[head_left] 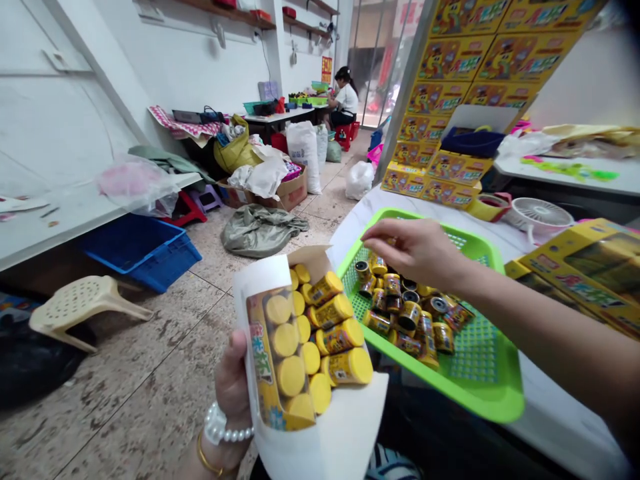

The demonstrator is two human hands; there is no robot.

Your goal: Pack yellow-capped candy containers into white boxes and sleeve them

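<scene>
My left hand (233, 383), with a pearl bracelet and a gold bangle at the wrist, is closed around the side of an open cardboard display box (263, 360). Rows of small yellow-capped jars (337, 313) fill the box, one row lying tilted outward at the open side. A white flap (350, 420) hangs down below them. Over the green plastic basket (507, 400) is my right hand (417, 250), its fingers curled together; whatever they hold, if anything, is hidden. Beneath it lies a heap of small yellow and dark jars (407, 313).
Stacked yellow printed boxes (450, 60) rise behind the basket on the table, near a small white fan (543, 215). More boxes (595, 267) lie to the right. A stool (83, 303) and a blue crate (145, 250) stand on the left. A person (345, 97) sits far back.
</scene>
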